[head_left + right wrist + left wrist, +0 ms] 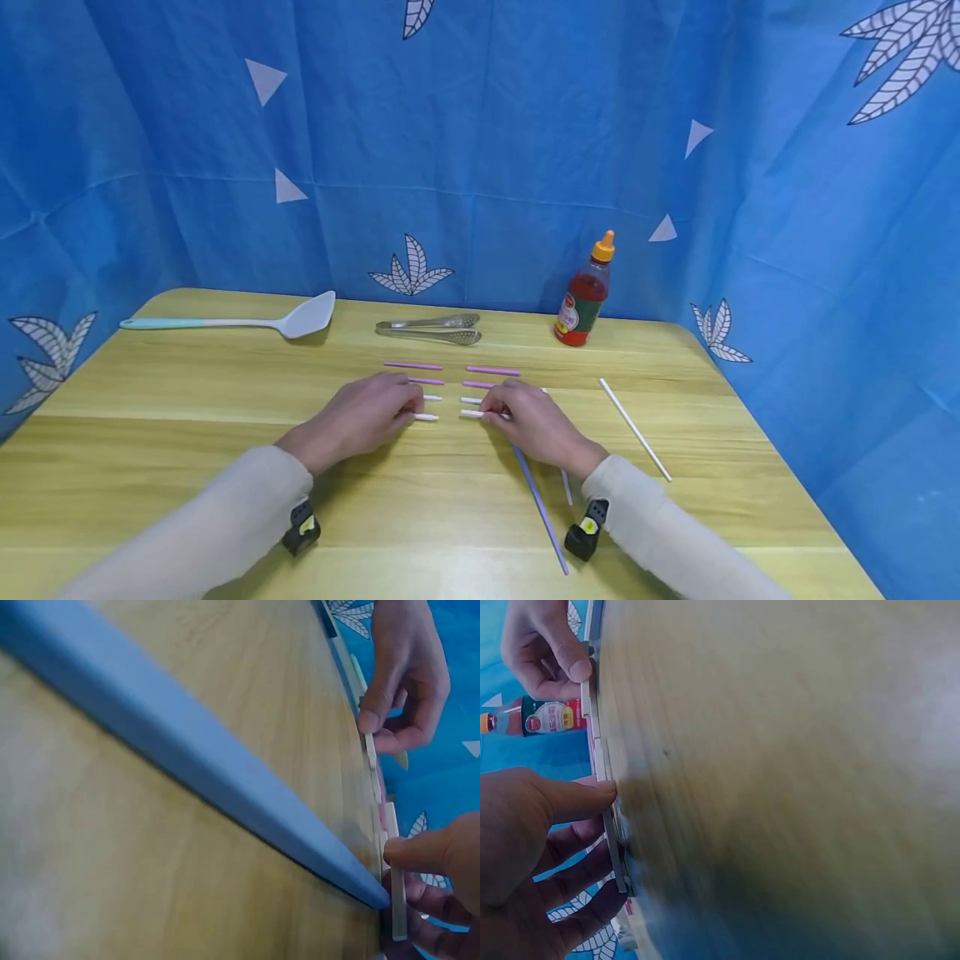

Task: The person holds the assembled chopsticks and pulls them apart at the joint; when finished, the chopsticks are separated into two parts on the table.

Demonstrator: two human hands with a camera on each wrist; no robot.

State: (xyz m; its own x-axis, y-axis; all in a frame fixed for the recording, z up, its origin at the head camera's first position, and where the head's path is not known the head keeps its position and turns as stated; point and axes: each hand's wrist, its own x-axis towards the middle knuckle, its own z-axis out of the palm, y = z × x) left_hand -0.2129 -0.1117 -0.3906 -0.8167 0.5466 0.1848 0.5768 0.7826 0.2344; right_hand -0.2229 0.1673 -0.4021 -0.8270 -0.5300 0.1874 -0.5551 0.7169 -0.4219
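White sticks (pixel 471 414) are in both of the person's hands, end toward end with a gap between, nearest the person in two facing columns on the wooden table (pixel 375 517). We record the left hand (pixel 367 417) pinching its stick between thumb and fingers, the fingers partly spread; the right hand (pixel 534 421) pinches its own, fingers more curled. Beyond, we note purple sticks (pixel 412 365). One long purple stick (pixel 542 512) slants nearward from beside the right hand. Farther back: spatula (pixel 309 317), tongs (pixel 427 323), sauce bottle (pixel 582 308).
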